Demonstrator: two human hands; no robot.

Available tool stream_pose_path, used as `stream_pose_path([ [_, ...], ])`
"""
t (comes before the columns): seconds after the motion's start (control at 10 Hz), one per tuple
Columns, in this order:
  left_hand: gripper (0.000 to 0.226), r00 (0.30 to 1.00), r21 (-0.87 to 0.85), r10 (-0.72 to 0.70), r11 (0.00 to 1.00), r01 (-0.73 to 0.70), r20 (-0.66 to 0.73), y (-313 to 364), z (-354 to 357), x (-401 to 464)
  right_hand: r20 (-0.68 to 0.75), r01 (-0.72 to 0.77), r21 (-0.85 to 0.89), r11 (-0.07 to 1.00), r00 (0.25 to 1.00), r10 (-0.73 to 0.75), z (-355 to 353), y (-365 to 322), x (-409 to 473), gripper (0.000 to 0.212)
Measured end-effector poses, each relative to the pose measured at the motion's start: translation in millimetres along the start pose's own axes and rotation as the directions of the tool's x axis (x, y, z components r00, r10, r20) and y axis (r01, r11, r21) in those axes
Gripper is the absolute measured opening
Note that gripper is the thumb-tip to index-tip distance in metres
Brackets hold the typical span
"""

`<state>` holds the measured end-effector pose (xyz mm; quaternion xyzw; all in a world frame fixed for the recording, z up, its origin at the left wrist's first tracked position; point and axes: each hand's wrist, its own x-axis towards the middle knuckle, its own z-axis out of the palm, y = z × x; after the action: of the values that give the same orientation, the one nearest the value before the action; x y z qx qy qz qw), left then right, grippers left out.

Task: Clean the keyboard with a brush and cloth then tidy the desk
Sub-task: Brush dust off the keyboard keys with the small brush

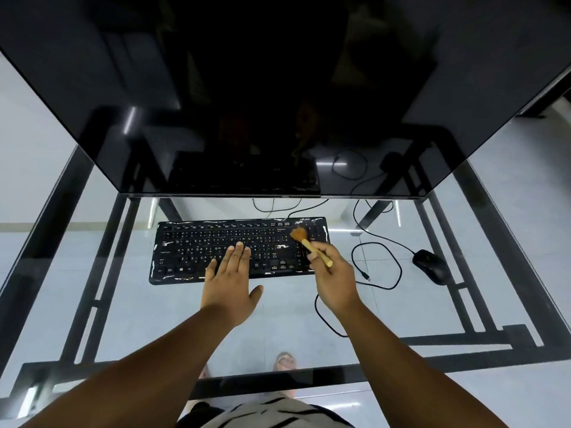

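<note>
A black keyboard with white-lettered keys lies on the glass desk below the monitor. My left hand rests flat on the keyboard's lower middle keys, fingers together and extended. My right hand grips a small brush by its pale wooden handle. The brush's orange-brown bristles touch the keyboard's upper right part. No cloth is visible.
A large dark monitor fills the upper view, overhanging the desk. A black mouse sits at the right, with a loose black cable looping between it and the keyboard. The desk's black frame shows through the glass.
</note>
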<state>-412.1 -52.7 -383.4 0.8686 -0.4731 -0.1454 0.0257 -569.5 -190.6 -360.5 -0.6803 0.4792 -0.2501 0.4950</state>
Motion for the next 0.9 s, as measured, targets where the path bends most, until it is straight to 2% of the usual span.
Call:
stream_pose_path([
  [0.1,0.082,1.000,0.001,0.021,1.000,-0.021,0.002,10,0,5,-0.128,-0.023,0.003,1.000,0.991,0.023,-8,2,2,0.017],
  [0.2,0.083,1.000,-0.004,0.022,1.000,-0.022,0.009,13,0,9,-0.059,-0.002,0.080,0.997,0.998,0.007,-14,-1,1,0.022],
  [0.3,0.083,1.000,-0.001,0.009,1.000,-0.009,0.026,10,1,11,0.025,0.001,0.039,0.999,1.000,-0.002,-15,-1,-5,0.022],
  [0.4,0.084,0.999,0.006,-0.008,1.000,0.008,0.042,11,2,12,-0.113,-0.008,0.065,0.998,0.993,0.016,-20,4,-7,0.018],
  [0.5,0.084,0.999,0.011,-0.009,1.000,0.009,0.045,13,2,11,-0.002,-0.031,0.142,0.989,1.000,0.031,-23,7,-9,0.021],
  [0.6,0.083,0.999,0.010,-0.006,1.000,0.006,0.044,12,1,11,0.062,-0.011,0.067,0.998,0.998,0.007,-22,10,-13,0.024],
  [0.7,0.083,0.998,0.023,-0.003,1.000,0.002,0.056,12,1,11,-0.086,-0.006,0.081,0.997,0.996,0.013,-26,11,-13,0.024],
  [0.8,0.084,0.998,0.036,-0.002,0.999,0.000,0.059,11,1,11,0.060,-0.028,0.113,0.993,0.998,0.022,-26,11,-14,0.023],
  [0.9,0.084,0.998,0.044,0.000,0.999,-0.003,0.060,11,0,11,0.119,-0.029,0.057,0.998,0.993,0.022,-24,9,-19,0.026],
])
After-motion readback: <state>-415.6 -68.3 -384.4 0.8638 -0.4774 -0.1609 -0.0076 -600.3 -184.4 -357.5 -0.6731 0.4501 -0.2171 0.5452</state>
